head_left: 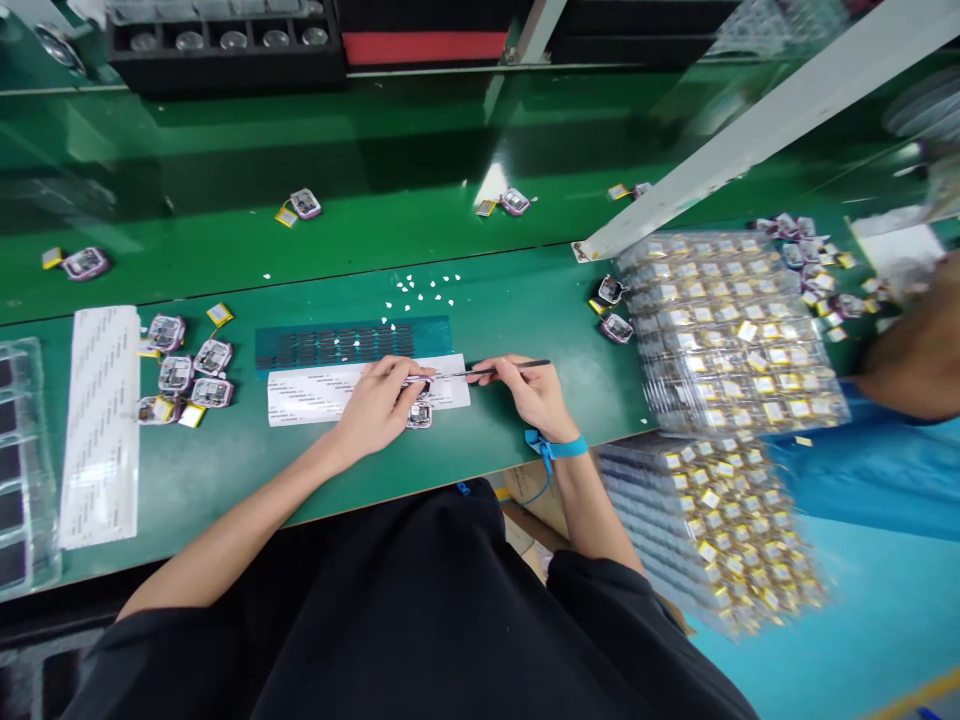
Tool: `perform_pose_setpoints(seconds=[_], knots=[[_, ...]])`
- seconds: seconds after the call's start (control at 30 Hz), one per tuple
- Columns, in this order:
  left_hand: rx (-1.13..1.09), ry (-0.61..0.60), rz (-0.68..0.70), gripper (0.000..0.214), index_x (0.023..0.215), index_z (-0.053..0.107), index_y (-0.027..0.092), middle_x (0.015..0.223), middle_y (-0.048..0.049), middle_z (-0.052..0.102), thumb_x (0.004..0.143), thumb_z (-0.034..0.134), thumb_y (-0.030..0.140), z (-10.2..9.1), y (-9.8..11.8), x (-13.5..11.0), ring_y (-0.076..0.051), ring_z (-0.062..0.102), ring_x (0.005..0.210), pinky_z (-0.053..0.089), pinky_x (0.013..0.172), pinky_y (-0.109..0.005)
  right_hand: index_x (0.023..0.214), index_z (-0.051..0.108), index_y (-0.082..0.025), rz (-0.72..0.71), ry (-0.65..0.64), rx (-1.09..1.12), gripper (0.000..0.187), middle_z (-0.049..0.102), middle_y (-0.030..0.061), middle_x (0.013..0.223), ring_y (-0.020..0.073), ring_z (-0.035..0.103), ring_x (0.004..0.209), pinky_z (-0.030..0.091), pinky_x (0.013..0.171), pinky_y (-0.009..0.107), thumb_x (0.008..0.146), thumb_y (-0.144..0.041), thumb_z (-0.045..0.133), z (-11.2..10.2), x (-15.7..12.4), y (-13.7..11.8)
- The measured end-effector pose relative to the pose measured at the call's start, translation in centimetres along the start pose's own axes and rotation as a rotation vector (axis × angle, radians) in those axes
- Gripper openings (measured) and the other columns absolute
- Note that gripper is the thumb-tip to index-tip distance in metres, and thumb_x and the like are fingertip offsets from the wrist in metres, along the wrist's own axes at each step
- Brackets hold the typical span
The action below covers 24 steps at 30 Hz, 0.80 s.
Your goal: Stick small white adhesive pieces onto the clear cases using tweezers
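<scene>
Right hand point(534, 395): fingers pinching shut on a pair of dark tweezers point(504, 368), which is lying nearly level and pointing left, its tip meeting the left fingertips over a white label sheet point(315, 392); wrist is resting at the bench edge and wearing a blue wrist strap point(556, 447). Left hand point(379, 402): palm down, fingers curling closed over a small watch-like module point(419, 416) and pressing it against the near edge of the sheet, forearm angling in from the lower left. Just behind the sheet a dark strip of small pads point(352, 343) is lying flat on the green bench point(487, 300), with white scraps point(420, 288) scattered beyond it. To the left, a cluster of modules with yellow batteries point(184, 372) is sitting beside a long white backing strip point(100, 425). To the right, stacked clear trays of yellow-tagged parts point(731, 330) are overhanging the bench edge. Another person's arm point(919, 360) is reaching in at far right.
</scene>
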State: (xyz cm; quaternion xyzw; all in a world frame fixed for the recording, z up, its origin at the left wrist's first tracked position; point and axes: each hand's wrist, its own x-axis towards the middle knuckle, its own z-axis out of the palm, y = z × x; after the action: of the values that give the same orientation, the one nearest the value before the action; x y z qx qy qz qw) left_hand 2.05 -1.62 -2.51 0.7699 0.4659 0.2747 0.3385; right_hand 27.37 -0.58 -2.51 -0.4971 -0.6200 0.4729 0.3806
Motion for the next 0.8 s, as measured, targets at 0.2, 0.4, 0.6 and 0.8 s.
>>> perform_pose_setpoints(seconds=[0.2, 0.4, 0.6, 0.8], knots=[[-0.060, 0.085, 0.102, 0.022, 0.109, 0.070, 0.019, 0.113, -0.0089, 0.078, 0.102, 0.049, 0.024, 0.0, 0.1, -0.2, -0.025, 0.071, 0.108, 0.051, 0.105, -0.050, 0.090, 0.078, -0.019, 0.045, 0.156, 0.081, 0.051, 0.078, 0.0079, 0.078, 0.0221, 0.075, 0.075, 0.063, 0.074, 0.036, 0.092, -0.068, 0.063, 0.0, 0.0, 0.0], [-0.487, 0.135, -0.052, 0.018, 0.101, 0.076, 0.019, 0.089, -0.0052, 0.082, 0.094, 0.065, 0.030, -1.7, 1.5, -0.5, -0.017, 0.077, 0.063, 0.061, 0.060, -0.025, 0.086, 0.076, -0.020, 0.000, 0.358, 0.151, 0.048, 0.079, 0.0072, 0.078, 0.0208, 0.074, 0.064, 0.064, 0.064, 0.035, 0.090, -0.066, 0.066, 2.0, 0.0, -2.2], [-0.880, -0.074, -0.259, 0.040, 0.117, 0.071, 0.015, 0.084, -0.0073, 0.082, 0.081, 0.079, 0.028, -2.7, 2.0, -0.2, -0.026, 0.081, 0.075, 0.067, 0.066, -0.030, 0.086, 0.072, -0.020, -0.051, 0.262, 0.219, 0.045, 0.076, 0.0035, 0.069, 0.0179, 0.074, 0.060, 0.062, 0.056, 0.029, 0.100, -0.059, 0.055, 5.5, 0.1, -5.7], [-0.848, -0.045, -0.289, 0.045, 0.119, 0.071, 0.014, 0.093, -0.0097, 0.082, 0.077, 0.082, 0.025, -2.6, 2.5, -0.3, -0.027, 0.081, 0.080, 0.067, 0.065, -0.030, 0.087, 0.076, -0.021, -0.116, 0.177, 0.151, 0.039, 0.079, 0.0046, 0.086, 0.0151, 0.075, 0.066, 0.063, 0.063, 0.028, 0.105, -0.045, 0.051, 6.5, 0.0, -6.6]])
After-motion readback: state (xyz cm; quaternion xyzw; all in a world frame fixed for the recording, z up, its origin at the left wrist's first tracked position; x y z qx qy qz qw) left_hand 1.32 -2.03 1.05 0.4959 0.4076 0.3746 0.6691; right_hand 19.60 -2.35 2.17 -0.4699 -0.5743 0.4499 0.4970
